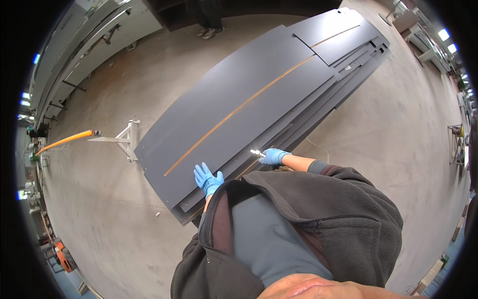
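Long dark grey panels (249,94) lie stacked and fanned out in front of me, a tan groove-like strip running along the top one. My left hand (208,180), in a light blue glove, rests on the near edge of the top panel with its fingers spread. A matching glove covers my right hand (274,156), whose fingers are wrapped round a small silver-white hand tool (257,153). The tool's tip points left over the stepped panel edges; its exact kind is too small to tell. What supports the stack underneath is hidden.
A white metal bracket stand (130,141) touches the stack's left end. Beyond it, an orange hose (67,141) sticks out. A person's legs and shoes (211,33) are at the far side. A thin pale hose or cord (318,144) curves over the concrete floor at right.
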{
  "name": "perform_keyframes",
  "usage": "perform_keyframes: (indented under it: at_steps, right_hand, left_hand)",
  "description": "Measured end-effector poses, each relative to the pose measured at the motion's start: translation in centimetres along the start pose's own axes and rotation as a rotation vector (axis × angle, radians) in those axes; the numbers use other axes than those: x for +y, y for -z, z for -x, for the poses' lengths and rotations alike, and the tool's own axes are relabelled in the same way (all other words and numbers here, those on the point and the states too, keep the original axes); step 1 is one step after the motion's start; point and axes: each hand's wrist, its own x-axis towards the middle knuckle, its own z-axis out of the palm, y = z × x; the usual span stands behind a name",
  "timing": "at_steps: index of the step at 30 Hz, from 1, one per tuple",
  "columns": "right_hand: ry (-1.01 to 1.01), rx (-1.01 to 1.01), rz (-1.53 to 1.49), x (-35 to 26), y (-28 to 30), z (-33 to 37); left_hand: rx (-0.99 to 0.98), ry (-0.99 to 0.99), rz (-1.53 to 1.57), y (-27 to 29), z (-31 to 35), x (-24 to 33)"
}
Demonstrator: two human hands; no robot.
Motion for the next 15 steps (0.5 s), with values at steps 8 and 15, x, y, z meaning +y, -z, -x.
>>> perform_keyframes:
  at_steps: [8,15]
  right_hand:
    - [-0.243,0.037,-0.19,8.7,5.8,4.5]
    - [-0.273,0.072,-0.263,12.2,4.4,5.7]
  left_hand:
    - [-0.118,-0.182,-0.102,-1.0,-2.2,9.3]
    - [-0.215,-0.167,-0.193,-1.2,-2.5,10.6]
